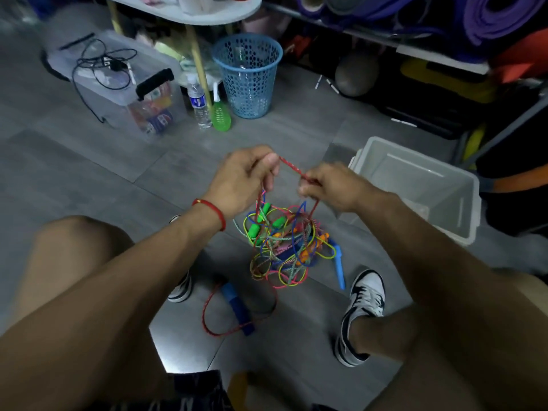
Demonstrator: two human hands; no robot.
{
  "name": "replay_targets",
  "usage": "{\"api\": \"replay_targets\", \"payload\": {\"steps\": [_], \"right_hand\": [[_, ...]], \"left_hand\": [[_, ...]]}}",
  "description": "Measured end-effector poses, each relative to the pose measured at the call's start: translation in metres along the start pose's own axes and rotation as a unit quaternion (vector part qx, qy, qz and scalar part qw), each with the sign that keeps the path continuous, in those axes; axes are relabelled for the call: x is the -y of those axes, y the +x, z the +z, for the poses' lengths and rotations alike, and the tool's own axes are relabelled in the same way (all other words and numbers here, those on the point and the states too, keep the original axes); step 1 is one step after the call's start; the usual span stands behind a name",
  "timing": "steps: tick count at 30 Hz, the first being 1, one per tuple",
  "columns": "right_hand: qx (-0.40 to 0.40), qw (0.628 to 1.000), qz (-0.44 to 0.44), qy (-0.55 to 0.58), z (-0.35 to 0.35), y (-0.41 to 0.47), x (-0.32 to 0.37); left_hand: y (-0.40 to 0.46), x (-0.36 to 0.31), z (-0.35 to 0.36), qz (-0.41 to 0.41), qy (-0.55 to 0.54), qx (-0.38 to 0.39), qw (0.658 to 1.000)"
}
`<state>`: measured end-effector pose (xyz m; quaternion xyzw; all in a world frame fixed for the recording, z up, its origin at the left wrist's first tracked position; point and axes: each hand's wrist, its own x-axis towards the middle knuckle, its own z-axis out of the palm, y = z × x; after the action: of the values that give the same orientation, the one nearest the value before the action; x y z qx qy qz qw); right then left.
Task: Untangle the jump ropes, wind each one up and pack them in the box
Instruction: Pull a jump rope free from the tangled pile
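A tangle of jump ropes (281,247) in red, yellow, blue, pink and green, with green, orange and blue handles, hangs below my hands over the grey floor. My left hand (246,176) pinches a red braided rope (292,167) at its upper end. My right hand (332,188) grips the same red rope a short way along, so a taut stretch runs between them. A dark blue handle (237,307) lies on the floor inside a loose red loop. The clear plastic box (462,185) stands open at my right.
A blue mesh bin (247,75), a water bottle (198,102) and a green spray bottle (220,114) stand ahead by a lidded clear tub (124,81) with black cables. My shoes (363,310) flank the tangle. Shelves with purple mats line the right.
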<state>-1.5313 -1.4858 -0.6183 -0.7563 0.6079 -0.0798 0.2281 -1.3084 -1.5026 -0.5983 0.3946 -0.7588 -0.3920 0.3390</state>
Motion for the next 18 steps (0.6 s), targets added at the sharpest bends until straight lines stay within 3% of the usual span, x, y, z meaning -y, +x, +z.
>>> {"api": "replay_targets", "payload": {"steps": [3, 6, 8, 10, 12, 13, 15, 16, 18], "right_hand": [[0.085, 0.992, 0.092, 0.028, 0.034, -0.006, -0.041], [0.027, 0.993, 0.105, 0.035, 0.029, -0.005, -0.058], [-0.021, 0.995, 0.087, 0.03, 0.012, -0.004, -0.053], [-0.057, 0.994, 0.092, 0.015, -0.006, -0.005, -0.045], [-0.098, 0.991, 0.087, 0.005, -0.019, -0.005, -0.039], [-0.113, 0.991, 0.077, 0.003, -0.025, -0.005, -0.035], [-0.129, 0.99, 0.053, -0.012, -0.033, -0.005, -0.02], [-0.126, 0.991, 0.038, -0.033, -0.036, -0.006, -0.01], [-0.11, 0.989, 0.001, -0.102, -0.038, -0.008, 0.005]], "left_hand": [[0.008, 0.004, -0.013, 0.004, -0.084, -0.172, 0.981], [0.013, 0.026, -0.033, -0.061, -0.035, -0.231, 0.97], [0.02, 0.045, -0.044, -0.191, 0.056, -0.18, 0.963], [0.023, 0.053, -0.046, -0.304, 0.229, -0.019, 0.925], [0.019, 0.049, -0.037, -0.321, 0.39, 0.12, 0.855], [0.015, 0.047, -0.03, -0.307, 0.412, 0.149, 0.845], [0.012, 0.041, -0.011, -0.247, 0.337, 0.148, 0.896], [0.013, 0.035, -0.001, -0.187, 0.263, 0.141, 0.936], [0.017, 0.019, 0.018, -0.102, 0.104, 0.139, 0.98]]}}
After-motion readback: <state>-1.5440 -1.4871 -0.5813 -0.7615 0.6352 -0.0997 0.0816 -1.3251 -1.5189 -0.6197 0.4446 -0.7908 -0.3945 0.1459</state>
